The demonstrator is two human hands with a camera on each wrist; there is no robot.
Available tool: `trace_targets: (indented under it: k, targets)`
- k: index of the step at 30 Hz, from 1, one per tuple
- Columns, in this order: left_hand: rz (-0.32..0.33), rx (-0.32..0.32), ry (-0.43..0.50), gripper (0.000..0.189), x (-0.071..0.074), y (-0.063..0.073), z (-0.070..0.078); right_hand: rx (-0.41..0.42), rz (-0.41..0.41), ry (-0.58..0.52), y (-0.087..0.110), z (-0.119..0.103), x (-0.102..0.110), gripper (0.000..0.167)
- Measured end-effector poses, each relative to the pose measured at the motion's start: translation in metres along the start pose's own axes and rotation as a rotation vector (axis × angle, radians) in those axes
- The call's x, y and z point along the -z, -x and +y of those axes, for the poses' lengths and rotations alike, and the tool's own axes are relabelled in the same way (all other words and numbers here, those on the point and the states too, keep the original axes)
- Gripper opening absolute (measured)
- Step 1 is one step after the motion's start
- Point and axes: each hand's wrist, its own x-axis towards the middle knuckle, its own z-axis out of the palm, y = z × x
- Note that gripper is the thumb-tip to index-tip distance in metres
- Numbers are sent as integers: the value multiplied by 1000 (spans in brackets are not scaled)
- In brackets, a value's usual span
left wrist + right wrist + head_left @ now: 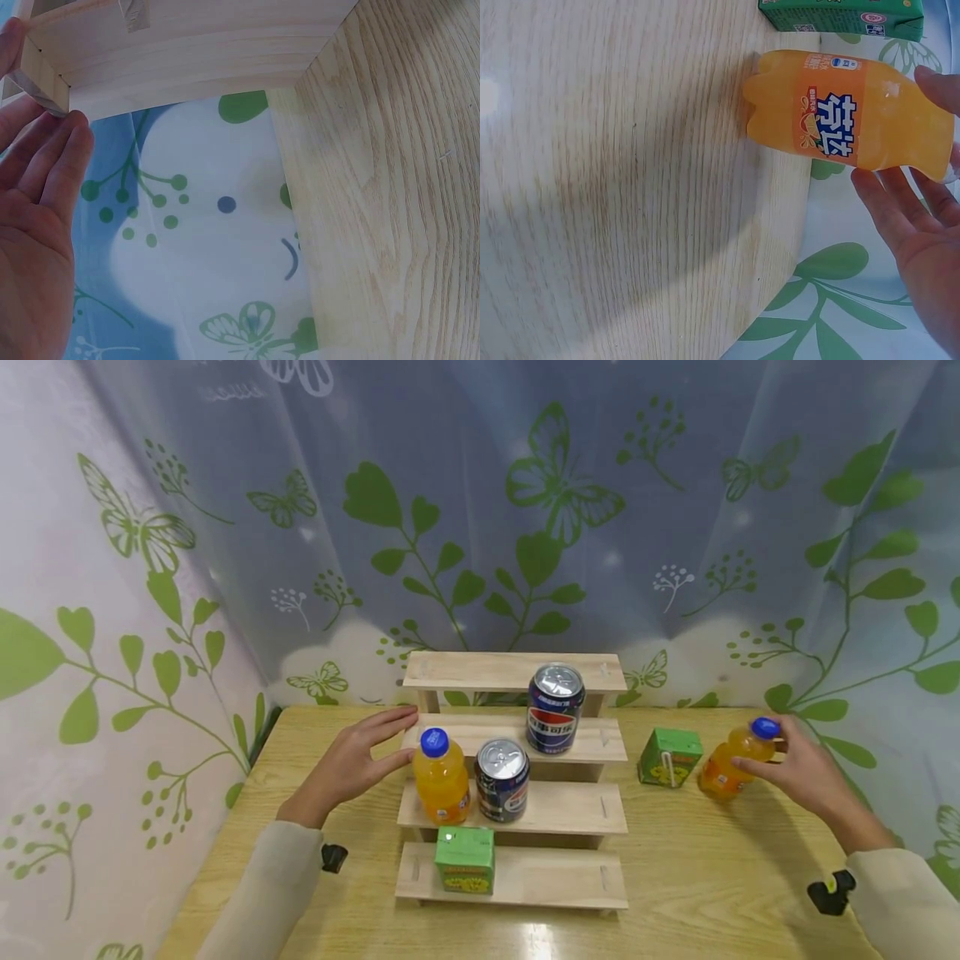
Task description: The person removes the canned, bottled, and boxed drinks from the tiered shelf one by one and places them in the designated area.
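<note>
My right hand (806, 768) grips an orange soda bottle (832, 112) near its neck, under the blue cap. In the head view the bottle leans to the right beside a green juice box (670, 758); whether its base touches the table I cannot tell. At the left end of a stepped wooden shelf (558, 806), my left hand (356, 764) touches the board ends with nearly straight fingers (64, 161). Another orange soda bottle (441, 781) stands on the shelf close to the left thumb, with a dark soda can (502, 785) at its right.
A second dark can (555, 710) stands one step higher, towards the right. On the lowest step sits another green juice box (465, 862). The wooden table (697, 877) meets a patterned curtain (465, 510) behind the shelf.
</note>
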Motion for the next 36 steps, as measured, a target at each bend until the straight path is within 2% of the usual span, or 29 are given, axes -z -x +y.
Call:
trace_targets:
  k: [10, 15, 19, 24, 36]
  targets:
    - [-4, 12, 3, 59, -1, 0, 1, 54, 7, -52, 1, 3, -6, 81]
    - [4, 2, 0, 59, -1, 0, 0, 73, 2, -63, 1, 4, -8, 77]
    - [7, -8, -4, 59, -1, 0, 0, 86, -9, -116, 4, 1, -6, 78]
    - [12, -11, 0, 59, 0, -1, 0, 105, 7, -206, 6, -5, 3, 75]
    - [17, -21, 2, 59, -2, 0, -2, 161, 90, -207, 5, -33, 21, 68]
